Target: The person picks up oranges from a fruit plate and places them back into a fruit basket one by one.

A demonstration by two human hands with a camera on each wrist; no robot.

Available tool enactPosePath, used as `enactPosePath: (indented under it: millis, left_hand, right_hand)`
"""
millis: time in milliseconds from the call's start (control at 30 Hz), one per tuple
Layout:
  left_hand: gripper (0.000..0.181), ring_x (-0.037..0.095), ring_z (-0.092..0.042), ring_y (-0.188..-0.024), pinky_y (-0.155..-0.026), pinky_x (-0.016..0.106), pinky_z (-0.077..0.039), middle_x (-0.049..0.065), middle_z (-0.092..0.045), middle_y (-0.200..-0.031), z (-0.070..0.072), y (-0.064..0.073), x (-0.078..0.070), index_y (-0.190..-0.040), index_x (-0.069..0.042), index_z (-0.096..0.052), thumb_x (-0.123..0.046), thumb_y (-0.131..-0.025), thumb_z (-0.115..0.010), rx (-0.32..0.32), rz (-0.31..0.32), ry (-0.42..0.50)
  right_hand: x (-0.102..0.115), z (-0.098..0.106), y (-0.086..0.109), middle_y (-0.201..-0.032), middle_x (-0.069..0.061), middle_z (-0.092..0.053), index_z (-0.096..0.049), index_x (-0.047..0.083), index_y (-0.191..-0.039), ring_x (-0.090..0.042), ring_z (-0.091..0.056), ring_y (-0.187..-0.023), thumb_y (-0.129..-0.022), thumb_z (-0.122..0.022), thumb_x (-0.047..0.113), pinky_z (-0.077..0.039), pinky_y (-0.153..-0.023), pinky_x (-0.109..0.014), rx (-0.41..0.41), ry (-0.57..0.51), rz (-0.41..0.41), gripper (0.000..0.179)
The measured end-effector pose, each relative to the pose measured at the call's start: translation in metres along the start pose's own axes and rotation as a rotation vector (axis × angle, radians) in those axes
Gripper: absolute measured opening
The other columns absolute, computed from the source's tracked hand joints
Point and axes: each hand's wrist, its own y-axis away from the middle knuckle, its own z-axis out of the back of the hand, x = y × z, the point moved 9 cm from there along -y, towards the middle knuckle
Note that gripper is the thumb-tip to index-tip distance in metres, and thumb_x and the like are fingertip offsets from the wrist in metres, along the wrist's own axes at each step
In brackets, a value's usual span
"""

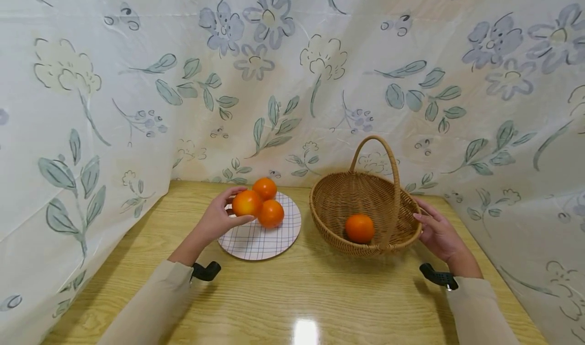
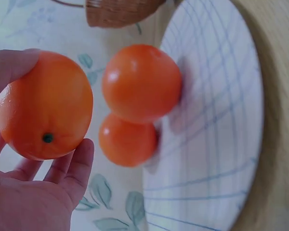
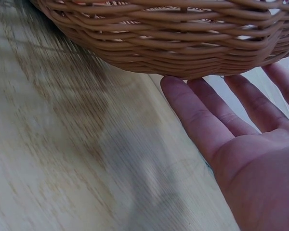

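Note:
My left hand (image 1: 221,215) grips an orange (image 2: 45,106) between thumb and fingers, raised over the left side of a white checked plate (image 1: 262,246). Two more oranges rest on the plate: a front one (image 1: 271,214) and one behind (image 1: 264,188). My right hand (image 1: 436,228) is at the right side of a wicker basket (image 1: 354,197) with a tall handle. Its thumb lies at the rim, while its fingers (image 3: 197,113) extend along the outer wall. A single orange (image 1: 359,228) sits inside the basket near its front.
Under everything is a pale wooden table (image 1: 274,294), with glare near its front edge. A floral sheet (image 1: 274,106) hangs close behind the plate and basket and along both sides. Some table surface separates the plate from the basket.

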Motion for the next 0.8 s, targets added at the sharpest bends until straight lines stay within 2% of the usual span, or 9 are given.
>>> enactPosePath:
  millis: [267,467,667,800]
  left_hand:
    - [0.075,0.035,-0.057,-0.121,-0.102,0.049,-0.056,0.009,-0.051,-0.146,-0.009,-0.009,-0.028,-0.148,-0.016,-0.049,-0.024,-0.083,-0.087,0.034,-0.04,0.022]
    - [0.073,0.034,-0.057,-0.122,-0.1,0.047,-0.057,0.006,-0.052,-0.145,-0.016,-0.017,-0.043,-0.147,-0.02,-0.051,-0.022,-0.083,-0.087,0.053,-0.055,0.025]
    - [0.071,0.032,-0.057,-0.121,-0.1,0.045,-0.057,0.001,-0.052,-0.145,-0.027,-0.025,-0.057,-0.144,-0.025,-0.052,-0.022,-0.082,-0.087,0.08,-0.065,0.069]
    - [0.07,0.031,-0.057,-0.121,-0.101,0.046,-0.056,0.0,-0.053,-0.143,-0.036,-0.029,-0.067,-0.142,-0.027,-0.053,-0.024,-0.082,-0.088,0.098,-0.064,0.09]
  right_hand:
    - [0.001,-0.001,0.0,-0.14,0.01,-0.056,-0.029,0.016,-0.162,-0.009,-0.066,-0.119,-0.109,-0.041,0.006,-0.06,-0.091,-0.031,-0.001,-0.009,-0.005,0.055]
    - [0.001,-0.002,0.003,-0.14,0.009,-0.056,-0.028,0.016,-0.163,-0.009,-0.066,-0.118,-0.109,-0.041,0.006,-0.06,-0.09,-0.031,-0.008,-0.013,-0.005,0.056]
    - [0.0,-0.004,0.007,-0.139,0.011,-0.057,-0.028,0.016,-0.163,-0.009,-0.067,-0.118,-0.109,-0.042,0.006,-0.06,-0.089,-0.031,-0.023,-0.004,-0.007,0.056]
    - [0.001,-0.007,0.009,-0.137,0.011,-0.06,-0.033,0.018,-0.161,-0.009,-0.068,-0.116,-0.109,-0.043,0.006,-0.061,-0.088,-0.031,-0.025,-0.01,-0.004,0.054]
